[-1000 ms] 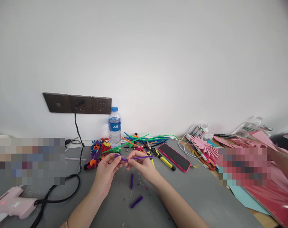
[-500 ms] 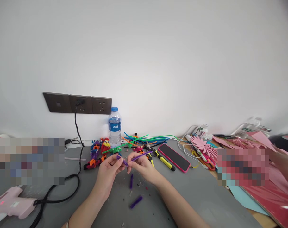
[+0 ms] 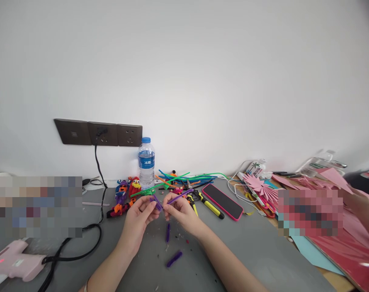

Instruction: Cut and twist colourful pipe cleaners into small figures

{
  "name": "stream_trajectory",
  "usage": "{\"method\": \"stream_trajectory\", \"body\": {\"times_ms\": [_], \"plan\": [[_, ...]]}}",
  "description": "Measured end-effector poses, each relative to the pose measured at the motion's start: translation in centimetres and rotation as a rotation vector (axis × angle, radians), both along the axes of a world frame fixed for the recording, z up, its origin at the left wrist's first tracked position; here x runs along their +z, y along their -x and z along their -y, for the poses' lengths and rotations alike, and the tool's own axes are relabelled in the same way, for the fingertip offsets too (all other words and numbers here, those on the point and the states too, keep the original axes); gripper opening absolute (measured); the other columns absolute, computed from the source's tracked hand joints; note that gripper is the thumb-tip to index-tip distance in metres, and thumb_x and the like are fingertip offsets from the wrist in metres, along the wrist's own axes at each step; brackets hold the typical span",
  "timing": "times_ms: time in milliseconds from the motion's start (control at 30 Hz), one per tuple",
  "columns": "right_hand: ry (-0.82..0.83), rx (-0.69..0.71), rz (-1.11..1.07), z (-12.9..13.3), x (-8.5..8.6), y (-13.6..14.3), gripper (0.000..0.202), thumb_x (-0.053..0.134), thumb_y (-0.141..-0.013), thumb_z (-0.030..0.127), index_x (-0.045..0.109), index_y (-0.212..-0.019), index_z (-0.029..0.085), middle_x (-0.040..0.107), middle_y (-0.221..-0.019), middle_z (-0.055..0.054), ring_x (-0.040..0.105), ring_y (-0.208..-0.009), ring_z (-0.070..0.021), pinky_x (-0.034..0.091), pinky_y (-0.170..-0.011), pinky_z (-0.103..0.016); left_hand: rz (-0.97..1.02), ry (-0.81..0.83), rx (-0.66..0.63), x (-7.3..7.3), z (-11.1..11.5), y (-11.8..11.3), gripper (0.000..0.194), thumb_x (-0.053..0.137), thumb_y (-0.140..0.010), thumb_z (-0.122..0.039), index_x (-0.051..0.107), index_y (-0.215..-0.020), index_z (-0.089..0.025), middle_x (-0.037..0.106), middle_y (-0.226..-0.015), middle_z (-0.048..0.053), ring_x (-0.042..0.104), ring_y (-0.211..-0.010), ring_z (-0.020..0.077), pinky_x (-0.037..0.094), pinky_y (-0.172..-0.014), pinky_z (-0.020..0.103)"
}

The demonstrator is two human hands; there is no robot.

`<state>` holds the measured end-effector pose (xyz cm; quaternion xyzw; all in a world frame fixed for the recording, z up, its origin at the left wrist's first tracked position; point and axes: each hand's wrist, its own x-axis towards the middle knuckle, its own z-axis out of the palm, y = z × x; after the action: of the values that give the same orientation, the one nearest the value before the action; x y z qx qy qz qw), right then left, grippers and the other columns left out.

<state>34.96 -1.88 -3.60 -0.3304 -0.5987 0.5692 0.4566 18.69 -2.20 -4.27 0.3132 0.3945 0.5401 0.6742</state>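
Note:
A purple pipe cleaner (image 3: 181, 196) runs between my two hands, above the grey table mat (image 3: 233, 251). My left hand (image 3: 144, 213) pinches its folded end between thumb and fingers. Close beside it, my right hand (image 3: 179, 211) grips the same pipe cleaner, whose straight free end sticks out to the upper right. Two short purple pipe cleaner pieces lie below the hands: one upright in view (image 3: 168, 233), the other slanted (image 3: 174, 259). Behind the hands lie yellow-and-black pliers (image 3: 211, 206), partly hidden by my right hand.
A water bottle (image 3: 146, 164) stands by the wall near pipe cleaner figures (image 3: 121, 192) and loose pipe cleaners (image 3: 199, 178). A phone (image 3: 223, 201) lies right of the pliers. A pink glue gun (image 3: 17, 259) with a black cord is at left. Another person's hand (image 3: 362, 209) touches pink paper at right.
The folded purple end at my left hand now points more upward, and its bend shows more clearly. Both hands keep nearly the same place.

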Motion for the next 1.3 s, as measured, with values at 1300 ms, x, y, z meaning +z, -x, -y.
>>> {"method": "stream_trajectory", "body": {"times_ms": [1300], "plan": [[0.007,-0.137,-0.095,-0.42,0.26,-0.39,0.025,0.077,-0.072,0.039,0.064,-0.08,0.02,0.067,-0.095,-0.005,0.06,-0.08,-0.0159,0.048,-0.069,-0.027,-0.309,-0.187,-0.301,0.44,0.61,-0.07,0.04,0.069,-0.072,-0.054,0.051,-0.064,-0.019,0.035,-0.061,-0.007,0.033,-0.047,0.0071,0.03,-0.046,0.02]]}}
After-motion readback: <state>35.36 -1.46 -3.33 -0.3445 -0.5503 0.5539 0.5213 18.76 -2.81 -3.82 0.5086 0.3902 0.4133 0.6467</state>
